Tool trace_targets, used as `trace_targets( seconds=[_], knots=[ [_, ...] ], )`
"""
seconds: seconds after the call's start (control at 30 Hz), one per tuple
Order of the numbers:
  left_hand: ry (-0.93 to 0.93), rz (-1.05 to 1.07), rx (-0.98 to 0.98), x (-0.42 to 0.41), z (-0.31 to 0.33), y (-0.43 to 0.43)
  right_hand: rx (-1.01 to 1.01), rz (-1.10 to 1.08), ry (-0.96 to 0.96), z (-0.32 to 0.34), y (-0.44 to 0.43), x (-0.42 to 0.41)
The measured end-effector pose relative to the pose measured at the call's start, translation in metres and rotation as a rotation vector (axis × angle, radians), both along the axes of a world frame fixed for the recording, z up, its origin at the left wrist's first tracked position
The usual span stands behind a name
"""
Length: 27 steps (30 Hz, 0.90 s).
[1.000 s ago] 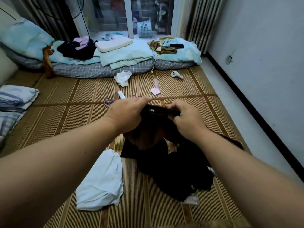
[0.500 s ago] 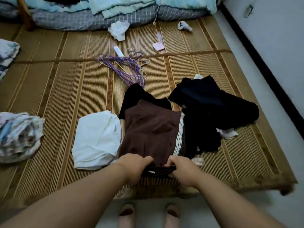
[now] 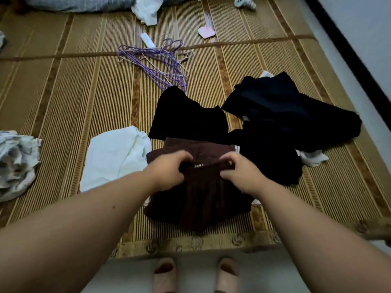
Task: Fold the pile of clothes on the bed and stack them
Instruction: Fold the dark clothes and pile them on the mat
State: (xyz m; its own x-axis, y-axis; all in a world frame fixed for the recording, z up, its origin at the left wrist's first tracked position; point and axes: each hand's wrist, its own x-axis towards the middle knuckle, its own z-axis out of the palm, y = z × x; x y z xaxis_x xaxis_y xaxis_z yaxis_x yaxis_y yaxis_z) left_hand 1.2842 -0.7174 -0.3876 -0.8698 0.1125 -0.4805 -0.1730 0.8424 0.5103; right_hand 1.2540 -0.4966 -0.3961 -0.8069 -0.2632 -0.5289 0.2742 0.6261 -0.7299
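Brown cloth is mid-fold at the near edge of a bed laid with a woven mat [image 3: 63, 92]. A person's left hand [image 3: 167, 172] and right hand [image 3: 239, 172] each pinch the dark waistband [image 3: 206, 164] of a brown garment [image 3: 198, 197], fingers curled over the band. The band is held above the garment's middle, with the rest of the cloth spread on the mat below.

The step looks like a fold in half. It would go best with both corners carried level, the band laid square on the far hem, then the cloth pressed flat. The pale stripe along its right side could serve as a guide to straightness.

Crowding is the likely snag. A black garment [image 3: 186, 117] lies against the brown garment's far edge, and a dark heap [image 3: 281, 115] presses on its right side, so either could get caught under the fold. A white garment [image 3: 115, 157] lies just to its left, and a patterned bundle [image 3: 17, 161] sits farther left.

Purple hangers [image 3: 160, 60] sprawl well beyond the brown garment, past the black one. A pair of slippers [image 3: 165, 273] shows on the floor on its near side.
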Motion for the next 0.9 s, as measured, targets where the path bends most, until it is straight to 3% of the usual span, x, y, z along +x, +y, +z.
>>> trace_targets(
  seconds=[0.13,0.2,0.33,0.43,0.5,0.8,0.87,0.9],
  knots=[
    [0.078,0.487,0.338,-0.031,-0.024,-0.008,0.084,-0.26,0.178,-0.036,-0.008,-0.018],
    [0.12,0.633,0.406,-0.027,-0.037,-0.01,0.131,-0.361,0.196,-0.053,-0.007,-0.012],
    [0.086,0.626,0.32,0.015,-0.068,-0.016,0.162,-0.337,0.004,-0.081,0.0,0.016],
    [-0.118,0.543,0.02,0.05,-0.094,-0.019,0.306,-0.193,-0.034,-0.099,0.001,0.029],
    [-0.174,0.571,-0.052,0.064,-0.108,-0.018,0.399,-0.212,-0.006,-0.108,-0.002,0.028],
    [-0.283,1.153,0.336,0.061,-0.128,-0.009,0.333,-0.236,-0.013,-0.1,-0.006,0.019],
    [-0.366,1.165,0.463,0.055,-0.126,-0.005,0.301,-0.245,-0.009,-0.097,-0.004,0.021],
    [-0.381,1.106,0.426,0.052,-0.126,-0.004,0.286,-0.253,-0.007,-0.097,-0.003,0.022]
  ],
)
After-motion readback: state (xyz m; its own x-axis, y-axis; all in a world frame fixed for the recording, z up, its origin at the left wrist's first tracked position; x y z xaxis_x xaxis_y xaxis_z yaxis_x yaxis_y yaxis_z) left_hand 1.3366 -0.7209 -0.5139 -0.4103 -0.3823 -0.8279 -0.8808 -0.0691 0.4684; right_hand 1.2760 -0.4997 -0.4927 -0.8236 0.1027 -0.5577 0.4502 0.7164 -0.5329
